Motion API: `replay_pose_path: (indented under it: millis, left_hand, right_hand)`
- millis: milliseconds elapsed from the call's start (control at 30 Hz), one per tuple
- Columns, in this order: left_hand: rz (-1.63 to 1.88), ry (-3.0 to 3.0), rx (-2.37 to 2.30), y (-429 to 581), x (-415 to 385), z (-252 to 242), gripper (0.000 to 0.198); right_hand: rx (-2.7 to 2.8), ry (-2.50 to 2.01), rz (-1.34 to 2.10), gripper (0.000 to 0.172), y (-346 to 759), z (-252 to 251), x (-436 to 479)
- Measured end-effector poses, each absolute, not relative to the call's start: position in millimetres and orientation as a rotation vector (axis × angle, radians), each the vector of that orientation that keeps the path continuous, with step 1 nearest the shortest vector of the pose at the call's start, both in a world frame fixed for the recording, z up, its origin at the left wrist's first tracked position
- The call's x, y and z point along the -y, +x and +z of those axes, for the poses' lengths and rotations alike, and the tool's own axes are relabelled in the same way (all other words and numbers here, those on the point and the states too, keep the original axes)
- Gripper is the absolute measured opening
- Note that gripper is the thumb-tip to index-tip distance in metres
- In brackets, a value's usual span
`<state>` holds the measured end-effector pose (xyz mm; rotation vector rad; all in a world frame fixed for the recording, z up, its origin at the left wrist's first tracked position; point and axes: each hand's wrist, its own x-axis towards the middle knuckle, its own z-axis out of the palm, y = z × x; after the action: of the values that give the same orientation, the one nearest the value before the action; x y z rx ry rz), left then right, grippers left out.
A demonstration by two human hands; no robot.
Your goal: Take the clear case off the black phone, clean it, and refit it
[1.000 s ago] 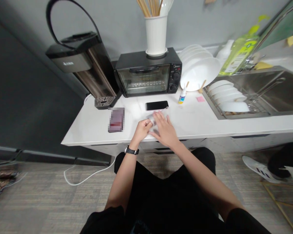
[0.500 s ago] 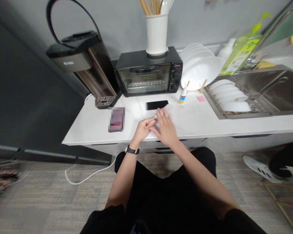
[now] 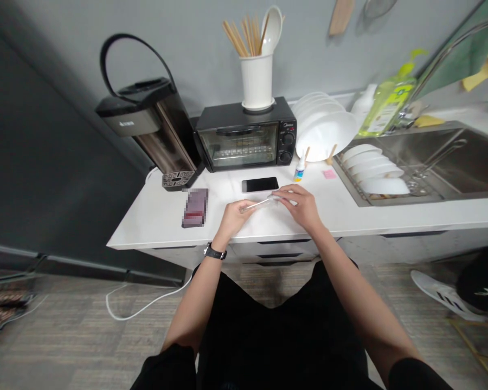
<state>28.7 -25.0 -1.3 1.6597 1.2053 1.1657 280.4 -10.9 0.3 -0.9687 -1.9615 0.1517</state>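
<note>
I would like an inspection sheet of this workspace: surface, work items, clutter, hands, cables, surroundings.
Surface: white counter, pale and glossy.
Work items: thin whitish piece, material unclear.
Clutter: phone, small bottle, pink slip, pixelated purple object.
Hands: left hand and right hand hold the piece's opposite ends.
Cables: white cable loops over the floor.
Surroundings: toaster oven behind phone; sink at right.

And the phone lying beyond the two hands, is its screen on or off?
Off, it seems: the phone shows a plain black face, with nothing lit. It lies flat on the counter.
</note>
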Motion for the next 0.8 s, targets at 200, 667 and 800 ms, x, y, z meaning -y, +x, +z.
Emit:
replay_pose_path:
  millis: [200,667,800]
  left_hand:
    - [1.16,1.933,-1.302,48.1,5.5,15.0,0.019]
    - [1.358,1.834,-1.185,70.7,8.9,-34.6,0.016]
    - [1.348,1.868,-1.174,71.7,5.8,-36.2,0.011]
  right_hand:
    - [1.913,-0.785,0.16,0.034,248.8,14.2,29.3]
    - [1.852,-0.773,-0.167,0.05,230.1,-13.8,32.6]
    - [1.832,-0.822,-0.261,0.05,229.5,-8.5,37.4]
